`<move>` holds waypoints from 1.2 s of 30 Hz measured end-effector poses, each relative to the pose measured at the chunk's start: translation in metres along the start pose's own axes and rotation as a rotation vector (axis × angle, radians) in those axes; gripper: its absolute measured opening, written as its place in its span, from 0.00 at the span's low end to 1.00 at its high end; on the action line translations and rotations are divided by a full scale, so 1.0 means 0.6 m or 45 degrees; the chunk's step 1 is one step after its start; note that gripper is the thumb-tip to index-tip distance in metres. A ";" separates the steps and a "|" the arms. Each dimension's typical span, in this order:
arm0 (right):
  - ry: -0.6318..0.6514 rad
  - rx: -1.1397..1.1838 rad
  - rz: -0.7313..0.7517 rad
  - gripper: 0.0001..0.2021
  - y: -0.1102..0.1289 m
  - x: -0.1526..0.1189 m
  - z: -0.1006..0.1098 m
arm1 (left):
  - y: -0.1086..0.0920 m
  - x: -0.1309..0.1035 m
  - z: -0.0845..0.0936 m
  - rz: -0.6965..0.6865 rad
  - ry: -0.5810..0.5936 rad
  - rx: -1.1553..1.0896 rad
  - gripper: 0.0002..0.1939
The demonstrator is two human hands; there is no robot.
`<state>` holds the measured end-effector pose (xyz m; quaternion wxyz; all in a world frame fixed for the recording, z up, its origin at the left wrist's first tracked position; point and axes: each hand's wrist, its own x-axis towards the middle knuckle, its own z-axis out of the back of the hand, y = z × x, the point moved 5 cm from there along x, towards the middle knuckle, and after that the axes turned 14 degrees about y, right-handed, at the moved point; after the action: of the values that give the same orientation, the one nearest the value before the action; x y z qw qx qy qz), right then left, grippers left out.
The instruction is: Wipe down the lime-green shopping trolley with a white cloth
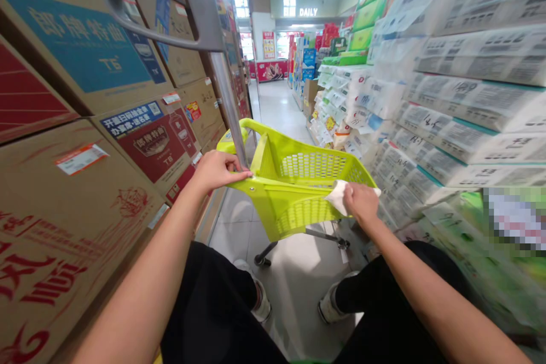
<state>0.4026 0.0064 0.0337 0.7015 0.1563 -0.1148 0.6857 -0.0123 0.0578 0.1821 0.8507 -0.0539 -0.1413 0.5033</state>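
Observation:
A lime-green shopping cart (294, 196) stands side-on in front of me, its perforated basket above small black wheels. My left hand (217, 169) is closed on the basket's corner, beside a metal pole (230, 102) that rises to a grey plastic part (194, 5) at the upper left. In my right hand (360, 200) is a crumpled white wipe (338, 196), pressed to the basket's near rim at the right end. Whether the wipe is cloth or paper I cannot tell.
Cardboard cartons (46, 199) are stacked high along my left. Packs of tissue paper (464, 91) pile up close on the right. Beyond the cart a tiled aisle (275, 99) runs to a red counter (271, 71). My shoes are on the floor either side below the cart.

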 end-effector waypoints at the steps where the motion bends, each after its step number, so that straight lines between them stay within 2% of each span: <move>1: -0.009 0.041 0.044 0.20 0.052 0.005 0.006 | -0.007 0.001 -0.002 0.001 -0.011 0.009 0.26; 4: -0.056 0.253 0.175 0.18 0.233 0.019 0.035 | -0.034 0.004 -0.010 -0.003 -0.043 0.031 0.26; 6: -0.095 0.385 0.181 0.19 0.323 0.023 0.056 | -0.046 0.004 -0.014 -0.004 -0.063 0.034 0.26; 8: -0.104 0.445 0.240 0.20 0.366 0.024 0.070 | -0.050 0.003 -0.014 -0.032 -0.076 0.041 0.26; 9: -0.096 0.443 0.294 0.19 0.368 0.022 0.073 | -0.048 0.003 -0.013 -0.059 -0.078 0.051 0.26; 10: -0.084 0.422 0.345 0.19 0.357 0.018 0.072 | -0.044 0.003 -0.011 -0.094 -0.073 0.064 0.26; 12: -0.050 0.343 0.395 0.18 0.302 0.007 0.059 | -0.030 0.004 -0.005 -0.161 -0.051 0.101 0.26; 17: 0.089 0.024 0.241 0.18 0.076 -0.031 0.006 | 0.025 0.010 0.008 -0.168 0.062 0.165 0.25; 19: 0.137 -0.046 0.187 0.18 0.005 -0.044 -0.006 | 0.039 0.011 0.012 -0.167 0.043 0.212 0.25; 21: 0.162 -0.067 0.133 0.19 -0.034 -0.053 -0.008 | 0.045 0.008 0.014 -0.168 -0.012 0.286 0.25; 24: 0.163 -0.070 -0.016 0.17 -0.037 -0.052 0.000 | 0.045 0.000 0.011 -0.100 -0.114 0.353 0.24; 26: 0.186 -0.045 -0.066 0.16 -0.010 -0.045 0.008 | 0.044 -0.008 0.008 -0.030 -0.190 0.356 0.24; 28: 0.235 0.017 0.034 0.15 0.043 -0.035 0.017 | 0.043 -0.013 0.004 0.022 -0.245 0.335 0.23; 32: 0.209 0.189 0.330 0.15 0.198 -0.016 0.043 | 0.038 -0.014 -0.003 0.111 -0.289 0.249 0.22; 34: 0.158 0.266 0.366 0.16 0.275 -0.003 0.056 | 0.032 -0.011 -0.005 0.151 -0.301 0.200 0.22; 36: 0.133 0.312 0.361 0.15 0.329 0.012 0.066 | 0.026 -0.008 -0.007 0.163 -0.318 0.158 0.22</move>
<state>0.2081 0.0001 0.0850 0.5786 0.1869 -0.0150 0.7937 -0.0262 0.0612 0.1735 0.7944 0.0530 -0.2110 0.5671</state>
